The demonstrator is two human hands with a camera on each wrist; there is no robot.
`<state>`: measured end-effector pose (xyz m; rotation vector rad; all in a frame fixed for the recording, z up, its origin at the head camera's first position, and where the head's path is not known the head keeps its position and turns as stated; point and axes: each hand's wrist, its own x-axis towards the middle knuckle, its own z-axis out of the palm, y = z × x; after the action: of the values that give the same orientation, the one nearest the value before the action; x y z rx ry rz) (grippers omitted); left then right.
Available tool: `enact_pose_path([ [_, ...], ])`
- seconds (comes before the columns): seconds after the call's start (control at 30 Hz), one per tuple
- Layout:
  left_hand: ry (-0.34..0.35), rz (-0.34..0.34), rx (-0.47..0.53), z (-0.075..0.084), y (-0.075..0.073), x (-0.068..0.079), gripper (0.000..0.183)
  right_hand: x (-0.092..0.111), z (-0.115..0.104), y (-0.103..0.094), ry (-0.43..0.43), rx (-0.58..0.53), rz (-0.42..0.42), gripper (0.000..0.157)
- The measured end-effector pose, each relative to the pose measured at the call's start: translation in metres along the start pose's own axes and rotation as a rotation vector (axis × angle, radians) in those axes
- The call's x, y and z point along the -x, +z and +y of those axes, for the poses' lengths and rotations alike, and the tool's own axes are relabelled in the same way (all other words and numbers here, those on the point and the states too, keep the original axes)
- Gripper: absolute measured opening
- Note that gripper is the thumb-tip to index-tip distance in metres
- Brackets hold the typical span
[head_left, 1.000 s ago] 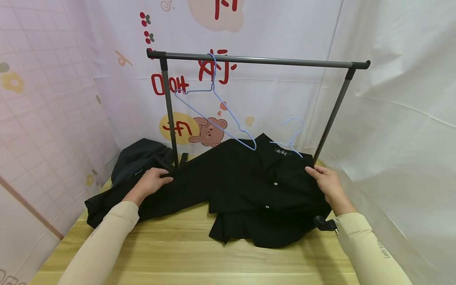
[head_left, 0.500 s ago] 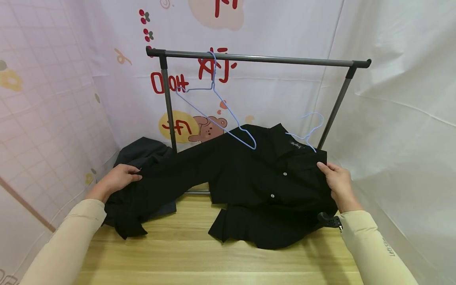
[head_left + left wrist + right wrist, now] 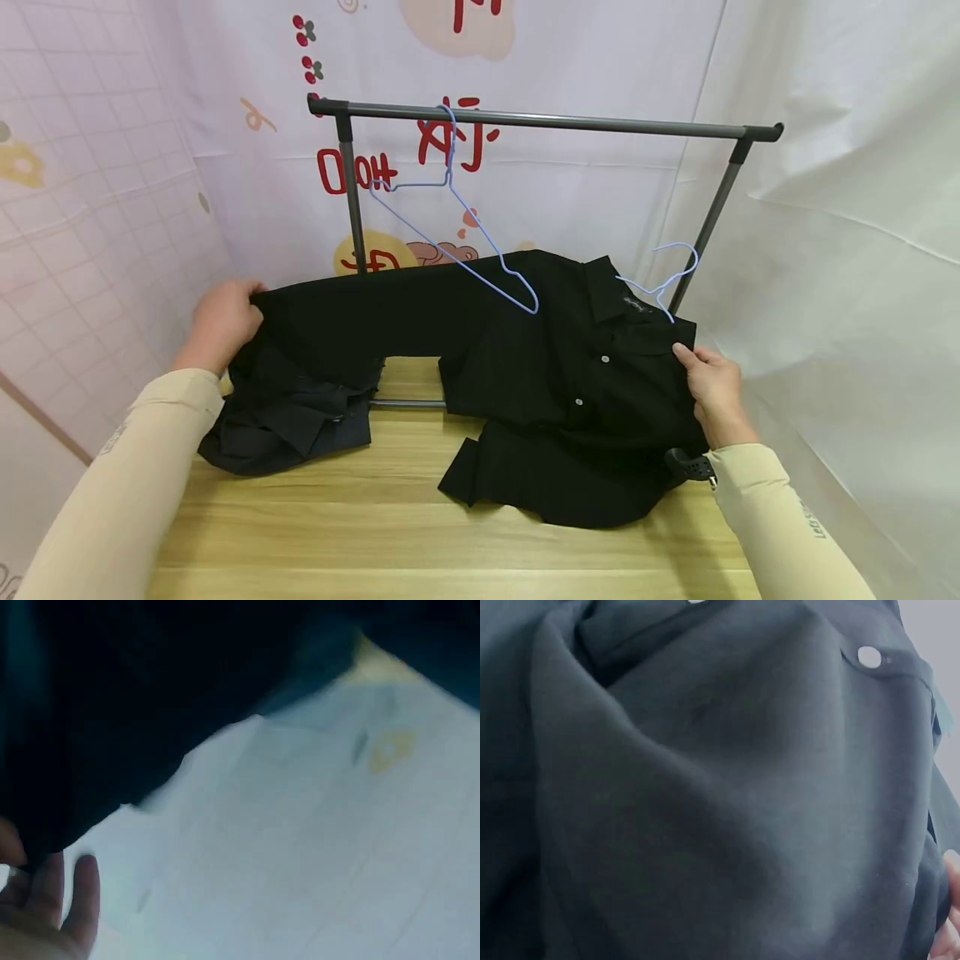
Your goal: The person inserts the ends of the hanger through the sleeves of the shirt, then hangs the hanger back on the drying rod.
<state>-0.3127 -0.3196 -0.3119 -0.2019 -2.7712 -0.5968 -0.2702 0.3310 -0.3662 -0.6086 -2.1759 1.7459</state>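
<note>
A black button-up shirt (image 3: pixel 517 367) with white buttons is spread across the table, its back lifted toward the rack. My left hand (image 3: pixel 225 321) pinches the end of its long sleeve (image 3: pixel 360 312) and holds it out to the left; in the left wrist view, fingers (image 3: pixel 86 892) show at the cloth's edge. With thumb and fingers, my right hand (image 3: pixel 712 387) holds the shirt's edge near the other shoulder. A light blue wire hanger (image 3: pixel 660 292) sits in the collar with its hook sticking up. Most of that hanger is hidden inside the shirt.
A grey metal rack (image 3: pixel 585 122) stands behind the shirt. One blue wire hanger (image 3: pixel 448 177) hangs from its bar, overlapping the shirt in view. A dark garment (image 3: pixel 341 433) lies bunched on the wooden table (image 3: pixel 450 542) at left, beneath the sleeve. Cloth walls stand around.
My left hand has moved left and up, stretching the sleeve from the table to a raised, nearly level line. My right hand and the collar with its hanger have shifted slightly right.
</note>
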Motion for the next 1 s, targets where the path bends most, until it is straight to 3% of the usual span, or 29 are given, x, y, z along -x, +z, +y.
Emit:
enact_pose_path([
  [0.1, 0.041, 0.116, -0.221, 0.004, 0.014, -0.004, 0.034, 0.002, 0.004, 0.006, -0.032, -0.049, 0.062, 0.043],
  [0.2, 0.052, 0.14, -0.297, 0.011, 0.035, -0.003, 0.031, 0.005, 0.007, 0.012, -0.067, -0.091, 0.091, 0.022],
  [0.3, 0.066, 0.099, -0.251, 0.023, 0.058, -0.001, 0.031, 0.006, 0.01, 0.015, -0.086, -0.099, 0.099, 0.016],
  [0.57, 0.156, -0.071, -0.015, 0.068, 0.126, 0.012, 0.024, 0.004, 0.014, 0.021, -0.078, -0.108, 0.11, 0.025],
  [0.83, 0.112, -0.295, 0.069, 0.117, 0.194, 0.021, 0.045, 0.005, 0.017, 0.026, -0.078, -0.103, 0.105, 0.037],
  [1.0, 0.069, -0.329, 0.088, 0.141, 0.222, 0.022, 0.054, 0.006, 0.018, 0.028, -0.067, -0.103, 0.099, 0.046],
])
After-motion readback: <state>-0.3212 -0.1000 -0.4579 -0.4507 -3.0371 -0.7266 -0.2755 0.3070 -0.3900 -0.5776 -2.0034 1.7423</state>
